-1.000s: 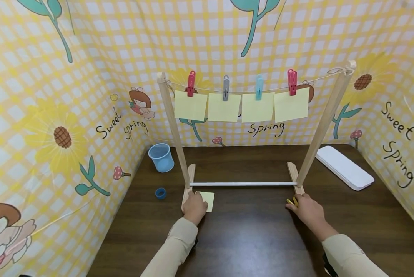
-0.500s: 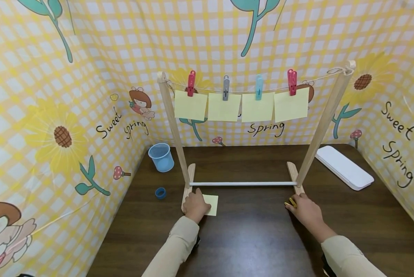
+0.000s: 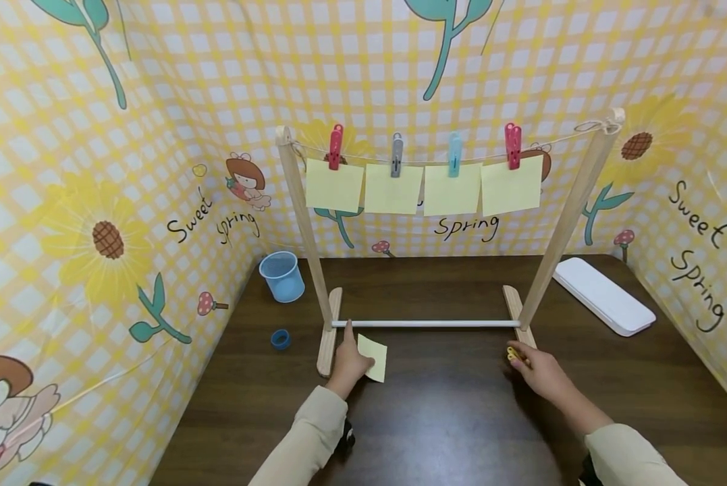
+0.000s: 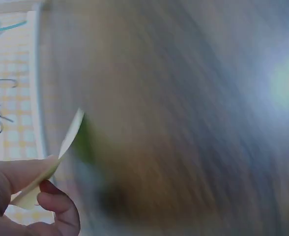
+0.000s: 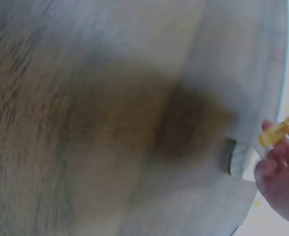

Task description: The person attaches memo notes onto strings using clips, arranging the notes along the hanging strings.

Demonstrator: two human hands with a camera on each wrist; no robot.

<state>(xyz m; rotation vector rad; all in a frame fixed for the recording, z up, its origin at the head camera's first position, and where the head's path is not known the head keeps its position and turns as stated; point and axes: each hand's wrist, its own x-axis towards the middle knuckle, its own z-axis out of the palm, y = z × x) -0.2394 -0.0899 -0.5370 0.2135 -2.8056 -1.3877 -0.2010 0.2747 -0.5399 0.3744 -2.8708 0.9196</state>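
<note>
In the head view my left hand (image 3: 351, 366) pinches a pale yellow sticky note (image 3: 377, 356) near the frame's left foot. The left wrist view shows the note (image 4: 72, 133) bent between thumb and fingers, its free edge off the table. My right hand (image 3: 544, 372) holds a yellow clothespin (image 3: 512, 355) beside the frame's right foot; in the right wrist view the clothespin (image 5: 274, 133) lies between thumb and fingers. On the wooden frame (image 3: 563, 223), a string carries several sticky notes (image 3: 394, 190), each hung by a clothespin (image 3: 396, 155) in red, grey or light blue.
A white bar (image 3: 426, 324) joins the frame's feet low over the dark table (image 3: 436, 432). A blue cup (image 3: 282, 278) and a blue ring (image 3: 281, 339) stand at the left. A white case (image 3: 606, 297) lies at the right. Patterned cloth surrounds the table.
The left hand has moved slightly right and turned, and the sticky note has come up tilted with it. The right hand has shifted a little right and turned the yellow clothespin.
</note>
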